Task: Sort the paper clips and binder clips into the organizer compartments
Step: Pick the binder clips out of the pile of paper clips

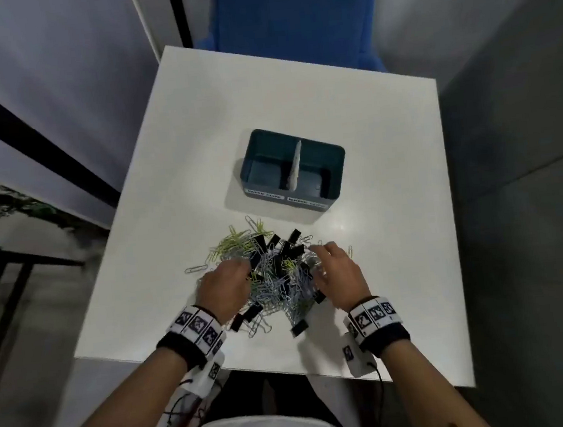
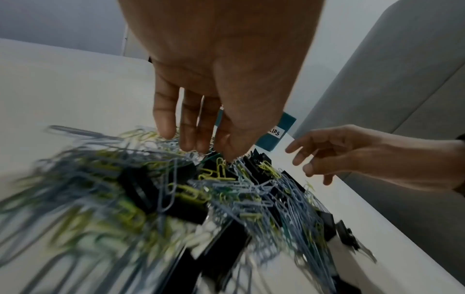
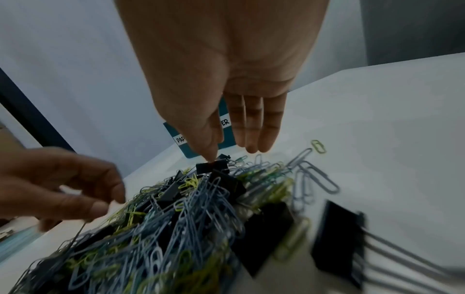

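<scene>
We see a dark teal plastic organizer [image 1: 334, 167] w/ two compartments split by a white divider [image 1: 295, 167], sitting on the square white table [image 1: 196, 125]. Its front carries two white labels; the left one [image 3: 180, 139] reads "PAP…", the right one [image 2: 275, 132] ends "…LIPS", rest hidden or blurred. Just in front lies a mixed heap: silver-blue & yellow-green wire paper clips [image 1: 273, 283] tangled w/ black metal binder clips [image 1: 292, 238]. Both compartments look empty. Our left hand [image 1: 226, 284] hangs over the heap's left side, fingers straight-ish, tips down in the clips; can't tell if it pinches any. Our right hand [image 1: 339, 276] is on the right side, fingers extended, thumb tip touching a binder clip, nothing gripped.
</scene>
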`<action>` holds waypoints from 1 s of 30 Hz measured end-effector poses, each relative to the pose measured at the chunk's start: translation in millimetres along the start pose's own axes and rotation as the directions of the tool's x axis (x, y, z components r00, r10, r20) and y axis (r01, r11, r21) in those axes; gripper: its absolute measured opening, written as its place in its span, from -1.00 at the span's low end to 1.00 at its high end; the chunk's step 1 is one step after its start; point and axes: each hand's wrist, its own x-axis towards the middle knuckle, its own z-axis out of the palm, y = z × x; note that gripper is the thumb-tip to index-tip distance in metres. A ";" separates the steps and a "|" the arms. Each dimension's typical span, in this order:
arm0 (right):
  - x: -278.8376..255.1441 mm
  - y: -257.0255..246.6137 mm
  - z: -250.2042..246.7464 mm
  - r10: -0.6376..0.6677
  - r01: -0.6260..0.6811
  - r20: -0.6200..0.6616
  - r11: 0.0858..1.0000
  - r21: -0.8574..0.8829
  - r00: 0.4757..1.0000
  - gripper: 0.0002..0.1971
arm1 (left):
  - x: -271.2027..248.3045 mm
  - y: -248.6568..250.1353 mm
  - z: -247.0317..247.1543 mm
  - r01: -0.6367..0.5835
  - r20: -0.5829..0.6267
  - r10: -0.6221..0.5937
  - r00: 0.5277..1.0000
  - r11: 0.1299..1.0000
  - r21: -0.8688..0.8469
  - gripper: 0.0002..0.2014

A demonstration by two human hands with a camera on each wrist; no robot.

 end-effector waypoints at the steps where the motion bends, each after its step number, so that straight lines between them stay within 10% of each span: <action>1: 9.7 -0.5 1.5 -0.016 0.016 -0.009 1.000 -0.024 1.000 -0.52 | 10.9 1.7 1.9 -0.050 -0.009 0.050 0.999 0.999 -0.010 -0.77; 10: 67.3 -2.8 3.6 -0.044 0.088 0.230 0.979 -0.185 0.972 -0.24 | 83.4 33.2 -3.4 -0.235 0.156 0.217 0.964 0.965 0.114 -0.34; 30: 70.6 7.8 17.2 0.147 -0.147 -0.021 0.989 -0.019 0.989 -0.74 | 107.8 48.8 6.6 -0.080 -0.018 0.078 0.997 0.991 -0.111 -0.76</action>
